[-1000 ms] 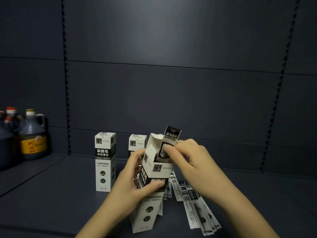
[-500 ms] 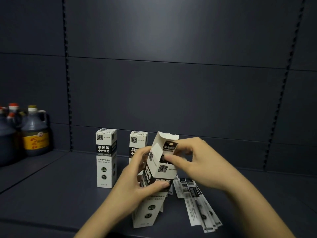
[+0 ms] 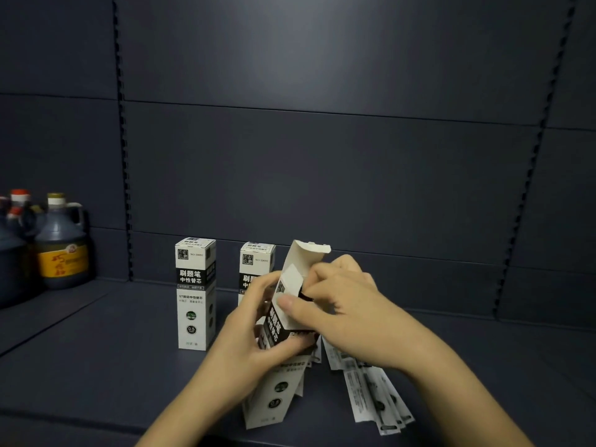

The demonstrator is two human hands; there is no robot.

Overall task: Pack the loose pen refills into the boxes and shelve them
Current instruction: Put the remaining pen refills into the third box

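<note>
With left hand (image 3: 258, 337) gripping the tilted open box (image 3: 283, 343) on the shelf (image 3: 113, 366), keep right hand's (image 3: 338, 304) pinched refill packet straight, pressing down past the flap (image 3: 311, 248) gently.

We've got the open box (image 3: 283, 321) tilted, L hand (image 3: 258, 337) gripping its middle, R hand (image 3: 338, 304) pinching at the top by the raised lid flap (image 3: 311, 250). Loose refill packs (image 3: 371, 388) lie on the shelf (image 3: 96, 366) under our R wrist. Two shut boxes (image 3: 195, 295) (image 3: 256, 262) stand upright behind; bottles (image 3: 61, 243) far left.
</note>
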